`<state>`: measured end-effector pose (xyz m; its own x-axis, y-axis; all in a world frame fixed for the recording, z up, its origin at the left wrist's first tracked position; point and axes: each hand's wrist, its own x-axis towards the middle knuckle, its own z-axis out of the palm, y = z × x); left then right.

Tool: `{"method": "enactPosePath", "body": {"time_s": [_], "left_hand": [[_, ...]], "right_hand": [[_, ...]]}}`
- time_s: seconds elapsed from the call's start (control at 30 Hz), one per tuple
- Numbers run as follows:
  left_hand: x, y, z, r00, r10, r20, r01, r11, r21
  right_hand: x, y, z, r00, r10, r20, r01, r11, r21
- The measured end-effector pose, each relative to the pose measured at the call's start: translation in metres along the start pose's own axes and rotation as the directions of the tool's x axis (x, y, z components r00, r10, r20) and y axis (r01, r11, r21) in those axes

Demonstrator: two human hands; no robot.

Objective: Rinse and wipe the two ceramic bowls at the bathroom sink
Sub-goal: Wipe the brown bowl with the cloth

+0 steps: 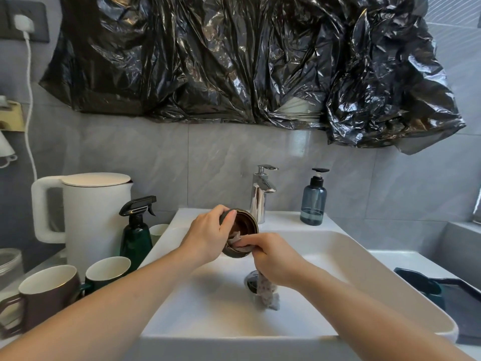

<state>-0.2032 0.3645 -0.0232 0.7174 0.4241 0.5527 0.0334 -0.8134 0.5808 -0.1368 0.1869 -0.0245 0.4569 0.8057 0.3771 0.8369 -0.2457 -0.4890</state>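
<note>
A dark brown ceramic bowl [244, 225] is tilted on its side over the white sink [338, 256], its opening facing right. My left hand [210, 235] grips the bowl by its rim and back. My right hand [270, 256] holds a pale speckled cloth [268, 293] and presses part of it inside the bowl's lower edge; the rest of the cloth hangs down over the drain [251, 281]. The chrome tap [261, 191] stands behind the bowl, and no water runs from it. A second dark bowl [416, 284] sits on the counter at the right.
Left of the sink stand a white kettle [96, 217], a dark green spray bottle [136, 230] and several mugs [49, 293]. A blue soap dispenser [313, 199] sits on the sink's back right rim. Black plastic sheeting [247, 61] covers the wall above. A dark tray [458, 306] lies at the right.
</note>
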Motion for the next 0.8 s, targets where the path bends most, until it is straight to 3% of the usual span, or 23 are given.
{"method": "enactPosePath", "body": {"time_s": [0.07,0.17,0.27,0.37,0.47,0.6,0.8], "left_hand": [[0.000,-0.002,-0.002,1.000,-0.019,-0.021,0.020,0.999,0.038],[-0.002,-0.006,-0.004,0.999,-0.028,-0.017,0.031,0.988,0.149],[-0.003,-0.010,-0.007,1.000,-0.030,0.008,0.027,0.968,0.249],[-0.006,-0.006,-0.005,0.996,0.006,0.093,-0.038,0.939,0.342],[-0.010,0.002,-0.002,0.985,0.068,0.161,-0.123,0.924,0.361],[-0.017,0.015,0.000,0.966,0.156,0.205,-0.212,0.934,0.288],[-0.020,0.019,-0.001,0.952,0.261,0.160,-0.294,0.925,0.242]], "right_hand": [[0.002,0.001,-0.002,0.988,0.035,-0.150,-0.028,0.998,0.047],[0.005,0.007,-0.010,0.903,0.123,-0.412,-0.068,0.987,0.148],[0.004,0.006,-0.015,0.838,0.147,-0.525,-0.024,0.972,0.234],[0.002,-0.001,-0.017,0.802,0.056,-0.594,0.078,0.977,0.198],[0.003,-0.005,-0.018,0.787,-0.072,-0.612,0.193,0.972,0.134],[0.001,-0.009,-0.018,0.830,-0.194,-0.522,0.261,0.964,0.057],[0.001,0.005,-0.018,0.882,-0.019,-0.471,0.142,0.964,0.226]]}}
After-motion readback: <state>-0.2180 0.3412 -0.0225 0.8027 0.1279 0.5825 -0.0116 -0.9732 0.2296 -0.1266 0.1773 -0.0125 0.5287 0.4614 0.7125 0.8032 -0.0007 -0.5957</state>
